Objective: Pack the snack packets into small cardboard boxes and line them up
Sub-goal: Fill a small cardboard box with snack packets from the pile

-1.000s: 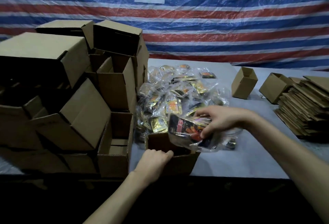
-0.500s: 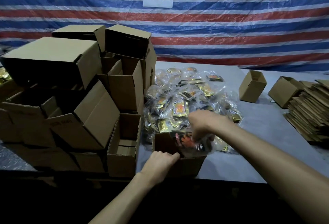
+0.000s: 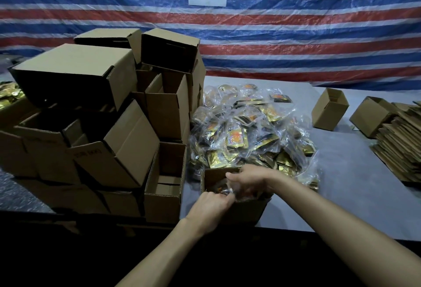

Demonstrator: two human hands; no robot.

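While the right hand (image 3: 248, 184), fingers curled on a clear snack packet (image 3: 222, 189), presses it into the open small box (image 3: 246, 213) at lower centre, the left hand (image 3: 209, 209) steadies the box, fingers clamped over the near rim. Seat the packet flat, below the rim. Count: one box being filled; two open boxes at right, inner box (image 3: 330, 112) and outer box (image 3: 370, 117); one flattened-box stack (image 3: 401, 145); packet heap (image 3: 250, 131) on the bench (image 3: 341, 207), uncountable.

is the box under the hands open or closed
Open: the small box shows its inner wall, the right hand holds a snack packet down inside it, and the left hand grips its near rim.
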